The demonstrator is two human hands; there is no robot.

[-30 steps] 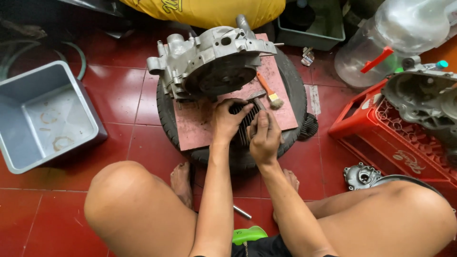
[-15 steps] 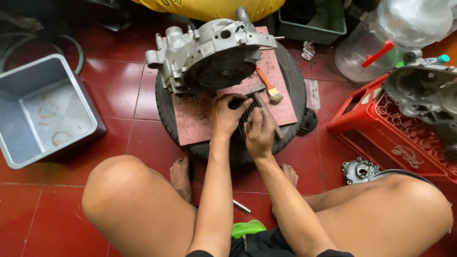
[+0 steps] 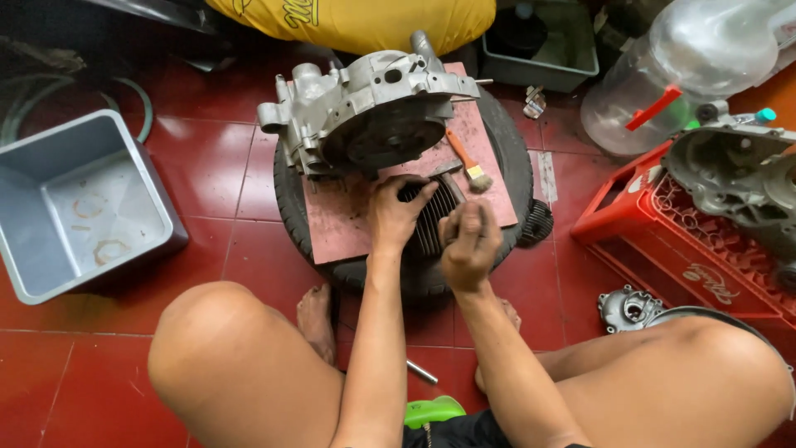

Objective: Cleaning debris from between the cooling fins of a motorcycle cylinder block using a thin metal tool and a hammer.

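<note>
A dark finned metal cylinder part (image 3: 431, 214) lies on a reddish board (image 3: 340, 220) that rests on a black tyre (image 3: 290, 207). My left hand (image 3: 396, 212) grips the finned part's left side. My right hand (image 3: 469, 242) is closed just to its right, fingers curled near the fins; I cannot make out anything in it. Behind the hands a grey aluminium engine casing (image 3: 365, 108) stands on the board. A small brush with an orange handle (image 3: 464, 158) lies on the board to the right of the casing.
A grey plastic tub (image 3: 33, 249) sits at left. A red crate (image 3: 663, 241) with another engine casing (image 3: 738, 182) is at right, a clear water jug (image 3: 688, 66) behind it. A small metal cover (image 3: 628, 309) and a metal pin (image 3: 421, 372) lie on the red tiles.
My right hand has drawn back slightly off the finned part toward me and curled into a fist. The left hand stays on the part.
</note>
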